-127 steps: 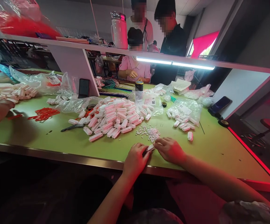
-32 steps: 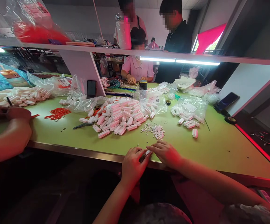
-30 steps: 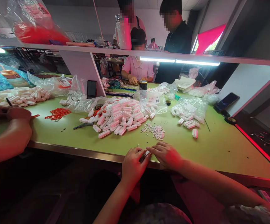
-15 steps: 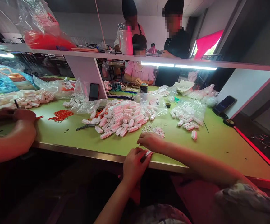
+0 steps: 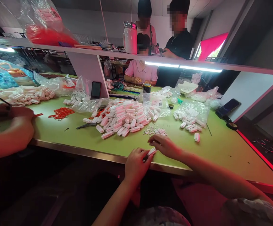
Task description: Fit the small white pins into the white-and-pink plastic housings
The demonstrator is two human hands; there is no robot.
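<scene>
My left hand [image 5: 134, 164] rests at the near edge of the green table [image 5: 221, 147] and grips a small white plastic connector [image 5: 151, 152] whose end sticks out toward the right. My right hand [image 5: 163, 145] hovers just beyond it, fingers curled and pinched near the small heap of tiny white pieces [image 5: 155, 131]; whether it holds one of them I cannot tell. A big pile of white connectors [image 5: 121, 117] lies farther out, left of centre.
A co-worker's arm [image 5: 9, 131] rests on the table at the left, near red clips [image 5: 62, 113] and dark tweezers [image 5: 85, 126]. Bagged connectors [image 5: 189, 114], two phones, a tape roll [image 5: 232, 125] lie right. People sit and stand behind the shelf.
My right hand left the connector, reached to the heap of tiny pieces, and has come partway back. My left hand stays on the connector. The view shifted slightly.
</scene>
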